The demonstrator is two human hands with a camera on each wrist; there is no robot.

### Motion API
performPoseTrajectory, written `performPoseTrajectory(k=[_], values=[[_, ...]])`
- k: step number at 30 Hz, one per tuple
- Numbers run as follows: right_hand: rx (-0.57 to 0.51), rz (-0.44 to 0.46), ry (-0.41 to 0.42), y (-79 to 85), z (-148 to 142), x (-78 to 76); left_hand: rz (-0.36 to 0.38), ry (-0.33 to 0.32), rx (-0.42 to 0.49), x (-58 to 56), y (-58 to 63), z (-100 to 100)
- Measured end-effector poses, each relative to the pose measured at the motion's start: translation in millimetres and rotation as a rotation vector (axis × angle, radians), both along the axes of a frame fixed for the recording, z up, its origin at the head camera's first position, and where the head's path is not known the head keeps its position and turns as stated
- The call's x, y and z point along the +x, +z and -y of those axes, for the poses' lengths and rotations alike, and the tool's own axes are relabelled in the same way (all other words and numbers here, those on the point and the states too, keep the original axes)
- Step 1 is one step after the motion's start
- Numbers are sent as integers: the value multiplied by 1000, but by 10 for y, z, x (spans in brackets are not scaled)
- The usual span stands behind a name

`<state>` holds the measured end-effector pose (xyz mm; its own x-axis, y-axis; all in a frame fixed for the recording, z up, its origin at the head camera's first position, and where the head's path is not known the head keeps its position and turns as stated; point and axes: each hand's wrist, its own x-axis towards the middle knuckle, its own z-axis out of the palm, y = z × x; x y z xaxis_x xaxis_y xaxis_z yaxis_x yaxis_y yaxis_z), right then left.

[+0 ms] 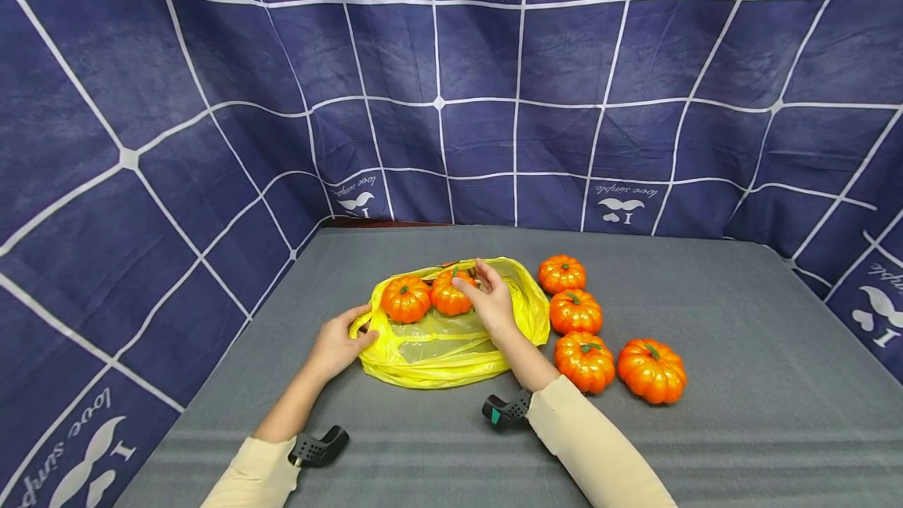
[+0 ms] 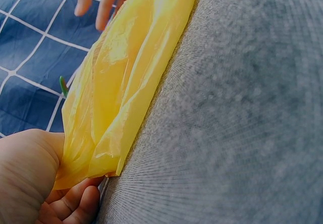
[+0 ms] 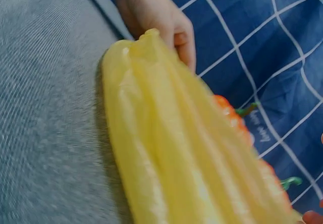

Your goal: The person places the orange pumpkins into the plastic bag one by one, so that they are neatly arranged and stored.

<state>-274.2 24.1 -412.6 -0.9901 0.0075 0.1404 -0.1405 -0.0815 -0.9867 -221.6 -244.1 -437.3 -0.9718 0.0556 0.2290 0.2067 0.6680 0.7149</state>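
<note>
A yellow plastic bag (image 1: 437, 375) lies on the table with its mouth open upward. Two orange toy pumpkins with green stems sit inside it: the left pumpkin (image 1: 405, 302) and the right pumpkin (image 1: 447, 298). My left hand (image 1: 337, 345) grips the bag's left rim, thumb inside and fingers curled beneath, as the left wrist view shows. Over the bag's right side reaches my right hand (image 1: 492, 306), its fingers apart and extended. Its thumb overlaps the right pumpkin's edge in the head view. The bag's side hides the pumpkins' lower parts in the right wrist view.
Right of the bag stand several more pumpkins: a back one (image 1: 562, 273), a middle one (image 1: 575, 312), a front one (image 1: 584, 362) and one farther right (image 1: 652, 371). All rest on the grey table (image 1: 748, 335). A blue checked curtain (image 1: 550, 61) hangs behind and at the left.
</note>
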Motion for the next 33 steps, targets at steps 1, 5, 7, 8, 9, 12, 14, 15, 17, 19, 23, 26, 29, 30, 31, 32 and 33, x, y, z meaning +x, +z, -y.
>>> performPoseTrajectory(k=[1, 5, 7, 8, 9, 12, 14, 15, 17, 19, 23, 26, 29, 30, 31, 32, 33], values=[[-15, -10, 6, 30, -21, 12, 1, 0, 1, -2, -4, 2], [-56, -40, 33, 144, -116, 64, 5, 4, 2, -5, -15, 9], [-65, -53, 44, 197, -166, 98, 4, 8, -1, -4, -21, 11], [-68, -57, 49, 222, -193, 115, 2, 9, -5, -2, -22, 11], [-72, -63, 51, 248, -220, 134, 0, 10, -7, -1, -24, 11], [-92, -67, 61, 324, -301, 202, -11, 12, -16, -2, -27, 11], [-110, -65, 79, 375, -358, 250, -13, 8, -15, -2, -23, 10], [-117, -63, 86, 401, -386, 276, -13, 5, -16, -2, -21, 8], [-133, -60, 108, 446, -449, 326, -5, 7, -8, -3, -13, 4], [-144, -69, 129, 489, -521, 376, -5, 0, -11, -2, -7, -1], [-134, -91, 161, 557, -693, 475, -1, -1, -5, -7, -5, -3], [-101, -95, 182, 592, -841, 544, 2, -3, -3, -8, -3, -1], [-54, -108, 191, 616, -987, 602, 0, -3, -6, -3, 4, -1], [-41, -115, 195, 623, -1035, 621, -2, -2, -8, -2, 6, -1], [-26, -128, 197, 630, -1083, 639, -3, -2, -9, -2, 7, -2], [-9, -140, 203, 636, -1134, 656, -3, -2, -7, -1, 8, -4], [2, -152, 210, 641, -1184, 674, -3, -2, -8, 2, 8, -4]])
